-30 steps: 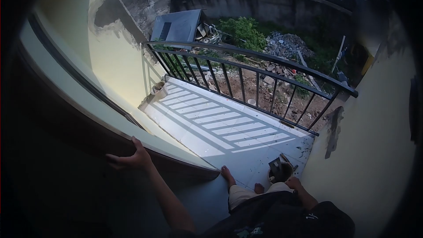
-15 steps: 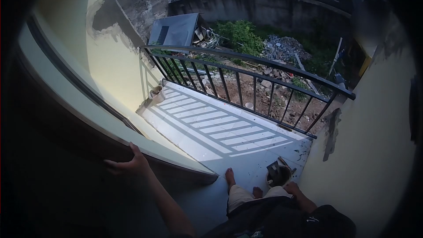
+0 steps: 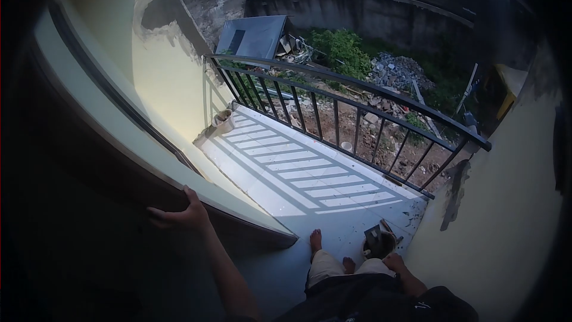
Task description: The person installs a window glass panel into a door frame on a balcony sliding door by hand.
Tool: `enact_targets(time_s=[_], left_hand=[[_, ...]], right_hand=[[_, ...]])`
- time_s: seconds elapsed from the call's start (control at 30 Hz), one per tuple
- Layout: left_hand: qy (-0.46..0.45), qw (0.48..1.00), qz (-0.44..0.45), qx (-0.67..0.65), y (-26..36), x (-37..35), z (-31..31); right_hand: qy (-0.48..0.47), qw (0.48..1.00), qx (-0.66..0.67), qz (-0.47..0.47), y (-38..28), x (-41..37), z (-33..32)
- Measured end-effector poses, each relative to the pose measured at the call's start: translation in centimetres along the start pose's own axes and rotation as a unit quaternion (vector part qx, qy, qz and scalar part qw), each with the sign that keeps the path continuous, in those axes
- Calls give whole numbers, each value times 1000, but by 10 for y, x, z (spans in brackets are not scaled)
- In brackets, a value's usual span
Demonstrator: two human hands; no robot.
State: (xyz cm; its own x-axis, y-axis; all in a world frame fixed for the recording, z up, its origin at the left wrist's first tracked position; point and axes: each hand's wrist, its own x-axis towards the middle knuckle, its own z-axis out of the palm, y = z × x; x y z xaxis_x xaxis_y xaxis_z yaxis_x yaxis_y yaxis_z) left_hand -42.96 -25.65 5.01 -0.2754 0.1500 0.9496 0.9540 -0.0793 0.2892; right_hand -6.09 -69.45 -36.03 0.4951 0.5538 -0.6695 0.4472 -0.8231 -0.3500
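Note:
My left hand (image 3: 186, 211) rests on the edge of the dark door frame (image 3: 238, 226) at the left, its thumb and fingers spread apart. My right hand (image 3: 394, 262) is low beside my right knee, its fingers curled, close to a bucket (image 3: 387, 244). A dark flat tool (image 3: 374, 238) stands in that bucket, and whether my right hand holds anything is too small to tell. Both my bare feet (image 3: 316, 240) are on the white tiles.
A black metal railing (image 3: 336, 122) closes off the far side of the balcony floor (image 3: 286, 167). A small pail (image 3: 223, 122) sits in the far left corner. The right wall (image 3: 494, 203) has dark patches. Rubble (image 3: 399, 71) lies beyond the railing.
The view has shifted slightly, so the railing and floor appear a little further right. Both hands keep nearly the same places.

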Motion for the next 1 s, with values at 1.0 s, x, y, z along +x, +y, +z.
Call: enact_targets(time_s=[1.0], left_hand=[[-734, 632, -148, -202, -310, -420, -408]], right_hand=[[538, 354, 187, -741, -683, -379, -305]])
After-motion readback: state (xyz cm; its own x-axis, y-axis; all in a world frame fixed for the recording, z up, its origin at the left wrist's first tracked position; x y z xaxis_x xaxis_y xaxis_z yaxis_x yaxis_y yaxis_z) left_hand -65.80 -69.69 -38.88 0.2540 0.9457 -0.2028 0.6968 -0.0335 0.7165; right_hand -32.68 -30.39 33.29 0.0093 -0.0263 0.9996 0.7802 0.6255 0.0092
